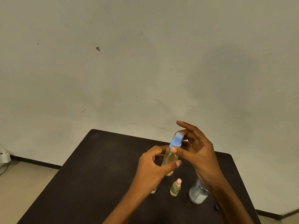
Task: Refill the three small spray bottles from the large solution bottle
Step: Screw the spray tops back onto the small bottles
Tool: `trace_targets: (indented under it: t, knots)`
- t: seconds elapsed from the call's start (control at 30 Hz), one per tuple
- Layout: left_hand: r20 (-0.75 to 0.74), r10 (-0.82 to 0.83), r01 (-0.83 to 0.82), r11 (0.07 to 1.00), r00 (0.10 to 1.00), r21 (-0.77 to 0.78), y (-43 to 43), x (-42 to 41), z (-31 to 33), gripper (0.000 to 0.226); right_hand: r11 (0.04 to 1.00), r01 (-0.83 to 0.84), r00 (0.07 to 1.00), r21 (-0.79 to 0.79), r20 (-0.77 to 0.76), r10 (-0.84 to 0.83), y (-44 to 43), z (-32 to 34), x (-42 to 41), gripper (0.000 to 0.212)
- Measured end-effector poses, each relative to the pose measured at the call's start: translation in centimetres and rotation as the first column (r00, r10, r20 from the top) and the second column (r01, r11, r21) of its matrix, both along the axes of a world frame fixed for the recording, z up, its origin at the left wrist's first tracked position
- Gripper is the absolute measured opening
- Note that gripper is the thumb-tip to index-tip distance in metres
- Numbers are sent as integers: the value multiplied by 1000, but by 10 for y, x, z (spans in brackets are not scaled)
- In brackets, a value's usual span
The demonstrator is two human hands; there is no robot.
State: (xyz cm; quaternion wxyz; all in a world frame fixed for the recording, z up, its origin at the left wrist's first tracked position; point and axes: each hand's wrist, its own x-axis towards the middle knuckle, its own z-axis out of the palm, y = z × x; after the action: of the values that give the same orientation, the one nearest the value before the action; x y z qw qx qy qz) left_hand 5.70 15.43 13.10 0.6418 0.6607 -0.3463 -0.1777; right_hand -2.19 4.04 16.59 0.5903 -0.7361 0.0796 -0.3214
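Blue-capped spray bottle (169,156) held above bench (97,175) in left hand (148,167), fingers curled round its body. Right hand (199,152) spread wide, thumb touching cap (176,140) collar. Probable step: uncapping; next, firm pinch and twist on cap. Large bottle (196,194) upright on bench.

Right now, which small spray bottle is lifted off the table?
The blue-capped bottle, held by the left hand; the pink-capped bottle stands on the table, a third bottle mostly hidden behind that wrist.
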Motion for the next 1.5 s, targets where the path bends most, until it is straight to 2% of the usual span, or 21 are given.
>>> trace_targets:
  t: [0.13,0.27,0.43,0.73,0.8,0.9,1.0,1.5]
  knots:
    - [-4,0,0,1000,1000,14,0,-1,-1,32,1000,-1,999,-26,-35,0,1,1,2,62]
    - [-25,-3,3,1000,1000,-3,1,0,0,30,990,-119,992,81,-36,123,-1,3,-3,75]
    - [-23,-3,3,1000,1000,-3,1,0,1,32,990,-106,994,98,-25,109,0,5,-6,53]
    - [-13,-3,3,1000,1000,5,3,-3,4,33,1000,21,1000,-21,-14,-21,4,2,1,58]
    - [-22,1,-1,1000,1000,10,3,-3,5,33,1000,-2,1000,-26,-24,1,4,2,1,63]
    - [-40,-8,7,1000,999,-9,3,-2,5,31,992,-103,995,74,-4,104,2,4,-1,74]
    - [-43,-11,10,1000,999,-16,3,-1,5,30,984,-138,990,110,12,138,1,6,-5,59]
    - [-4,17,-16,999,1000,39,0,-4,3,31,994,68,998,-89,3,-68,7,2,5,57]
